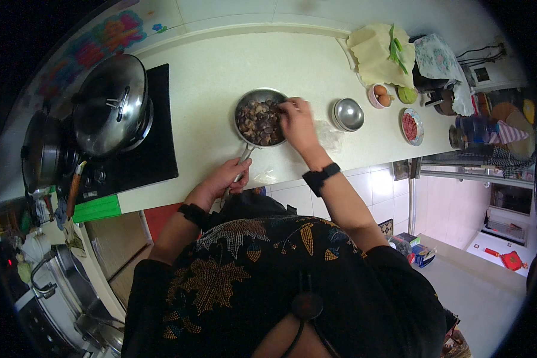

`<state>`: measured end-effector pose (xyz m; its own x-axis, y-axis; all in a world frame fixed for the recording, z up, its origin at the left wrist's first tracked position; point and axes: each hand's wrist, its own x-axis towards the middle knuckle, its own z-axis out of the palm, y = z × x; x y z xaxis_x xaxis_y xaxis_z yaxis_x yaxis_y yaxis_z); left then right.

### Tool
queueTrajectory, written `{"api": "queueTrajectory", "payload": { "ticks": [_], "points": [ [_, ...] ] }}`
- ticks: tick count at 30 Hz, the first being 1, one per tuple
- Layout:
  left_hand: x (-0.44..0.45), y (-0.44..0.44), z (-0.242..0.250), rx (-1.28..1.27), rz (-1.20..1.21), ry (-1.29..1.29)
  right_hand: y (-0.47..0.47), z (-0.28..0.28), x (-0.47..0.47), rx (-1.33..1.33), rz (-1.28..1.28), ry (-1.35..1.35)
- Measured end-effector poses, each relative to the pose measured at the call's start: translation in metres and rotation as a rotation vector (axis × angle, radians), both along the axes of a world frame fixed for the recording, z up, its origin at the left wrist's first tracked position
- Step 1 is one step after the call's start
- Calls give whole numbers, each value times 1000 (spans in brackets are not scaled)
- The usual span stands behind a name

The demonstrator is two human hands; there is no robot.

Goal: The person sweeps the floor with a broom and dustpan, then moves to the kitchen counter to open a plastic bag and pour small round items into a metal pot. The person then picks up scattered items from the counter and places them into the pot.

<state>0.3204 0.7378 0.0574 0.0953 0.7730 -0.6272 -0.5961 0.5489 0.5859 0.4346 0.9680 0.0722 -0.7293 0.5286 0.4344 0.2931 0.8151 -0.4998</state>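
Note:
On the pale countertop stands a metal pan (241, 136) with a long handle. It is well filled with dark brown and pale pieces (262, 123) that look like cut mushrooms. My left hand (229, 175) is wrapped around the pan's handle (246, 154), near the counter's front edge. Over the pan's right rim bends my right hand (299, 123), fingertips down at the pieces. It is blurred, and its fingertips are partly hidden, so whether it pinches a piece is unclear. A crumpled clear plastic bag (330, 136) lies just right of that hand.
Stacked metal bowls (350, 115) stand right of the pan. Farther right are a small bowl of eggs (377, 104), a plate of raw minced meat (412, 126) and scallion (394, 49) on a cloth (362, 53). At left, a lidded wok (103, 107) occupies the black cooktop (163, 147).

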Motion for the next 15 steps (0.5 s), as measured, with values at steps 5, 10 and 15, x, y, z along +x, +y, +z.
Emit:
{"api": "queueTrajectory", "payload": {
  "ticks": [5,10,15],
  "points": [
    [15,-13,2,20,61,108,-48,-13,-36,5,117,-562],
    [29,-36,-1,-5,139,148,-60,-16,-7,-68,456,-558],
    [50,-62,4,-33,207,106,-50,-4,11,-9,526,-404]
  ]
}}
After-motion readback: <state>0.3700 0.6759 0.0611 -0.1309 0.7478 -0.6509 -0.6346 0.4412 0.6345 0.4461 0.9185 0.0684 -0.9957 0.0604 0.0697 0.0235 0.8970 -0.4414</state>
